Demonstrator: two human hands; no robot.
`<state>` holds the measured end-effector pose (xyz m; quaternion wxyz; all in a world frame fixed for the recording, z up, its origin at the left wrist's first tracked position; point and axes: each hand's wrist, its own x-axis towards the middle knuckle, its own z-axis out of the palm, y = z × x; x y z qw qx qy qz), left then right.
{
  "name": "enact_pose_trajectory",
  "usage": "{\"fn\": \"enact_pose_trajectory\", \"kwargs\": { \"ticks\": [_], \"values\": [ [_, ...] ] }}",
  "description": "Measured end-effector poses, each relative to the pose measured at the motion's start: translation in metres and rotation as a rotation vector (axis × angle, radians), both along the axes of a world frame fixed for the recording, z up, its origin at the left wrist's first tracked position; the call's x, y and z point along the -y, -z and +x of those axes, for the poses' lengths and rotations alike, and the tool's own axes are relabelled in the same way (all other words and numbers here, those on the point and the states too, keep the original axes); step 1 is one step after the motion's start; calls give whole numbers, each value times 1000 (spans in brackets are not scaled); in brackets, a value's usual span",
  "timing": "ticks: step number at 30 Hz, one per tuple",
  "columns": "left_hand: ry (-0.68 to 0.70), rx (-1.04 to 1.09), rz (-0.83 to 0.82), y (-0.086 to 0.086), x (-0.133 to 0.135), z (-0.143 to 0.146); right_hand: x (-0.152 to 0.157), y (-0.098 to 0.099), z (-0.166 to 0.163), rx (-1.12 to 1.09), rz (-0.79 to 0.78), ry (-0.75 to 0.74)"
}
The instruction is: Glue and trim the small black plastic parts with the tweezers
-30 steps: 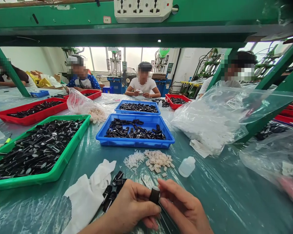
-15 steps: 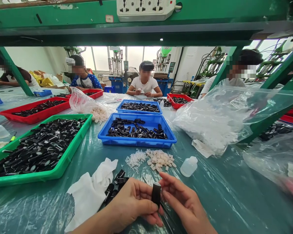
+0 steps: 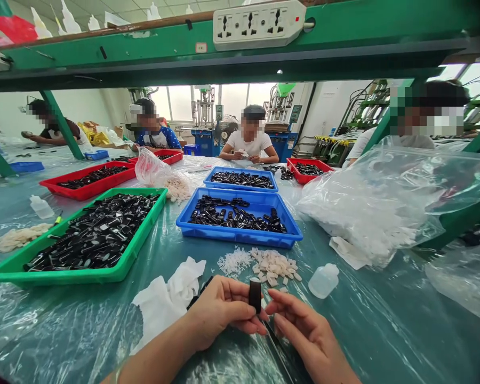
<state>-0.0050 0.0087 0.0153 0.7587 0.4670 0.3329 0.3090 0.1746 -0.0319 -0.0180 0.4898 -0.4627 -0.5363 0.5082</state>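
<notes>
My left hand pinches a small black plastic piece upright between thumb and fingers; a pale bit shows at its top end. Close by on the right, my right hand has its thumb and forefinger slightly apart, fingertips near the piece. Below the hands runs a dark, narrow strip, and I cannot tell what it is. Beyond the hands lie a heap of small cream-coloured pads and a heap of tiny white bits. A white cloth lies left of my left hand, with more black pieces partly hidden behind my wrist.
A blue tray of black pieces stands ahead, another blue tray behind it. At left is a green tray. A squeeze bottle and a clear bag are at right. Several people sit across the table under a green shelf.
The view has shifted left and slightly up, so the table things appear farther right. My left hand keeps the black piece, now turned slightly; my right hand stays close beside it.
</notes>
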Motion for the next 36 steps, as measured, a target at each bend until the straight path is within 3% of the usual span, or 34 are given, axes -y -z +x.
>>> {"fn": "enact_pose_trajectory", "kwargs": {
  "ticks": [4, 11, 26, 36],
  "values": [
    [-57, 14, 5, -1, -4, -4, -2, 1, 1, 54, -25, 11],
    [-302, -12, 5, -9, -18, -17, -3, 5, -1, 76, -31, -17],
    [-368, 1, 11, -9, -21, -20, -2, 13, 2, 157, 19, -56],
    [-579, 64, 0, -15, -36, -38, -5, 6, 5, 160, -84, -47]
  ]
}}
